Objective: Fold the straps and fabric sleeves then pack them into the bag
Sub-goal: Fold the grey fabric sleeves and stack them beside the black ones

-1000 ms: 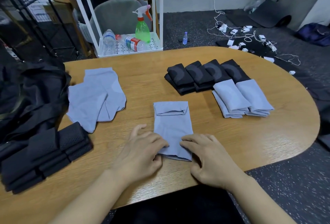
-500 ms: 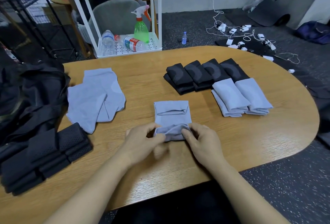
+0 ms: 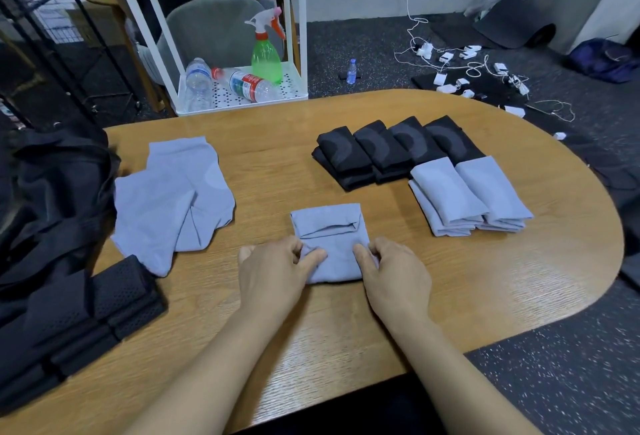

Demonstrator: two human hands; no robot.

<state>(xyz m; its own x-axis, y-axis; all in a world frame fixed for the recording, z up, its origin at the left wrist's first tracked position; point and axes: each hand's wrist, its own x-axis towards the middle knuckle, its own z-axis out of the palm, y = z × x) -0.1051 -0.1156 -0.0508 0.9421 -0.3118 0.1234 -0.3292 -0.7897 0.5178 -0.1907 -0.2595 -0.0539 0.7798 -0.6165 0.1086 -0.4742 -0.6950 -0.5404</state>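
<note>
Between both hands [image 3: 277, 270], grey sleeve [image 3: 329, 244] lengthwise away.

Left hand [image 3: 277, 271]: pinches the grey sleeve [image 3: 329, 244] at its near left edge.
Right hand [image 3: 394, 271]: grips the near right edge.
Sleeve: seemingly doubled over, on the table [image 3: 450, 278].

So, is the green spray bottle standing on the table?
No, the spray bottle stands on the white cart's shelf behind the table.
</note>
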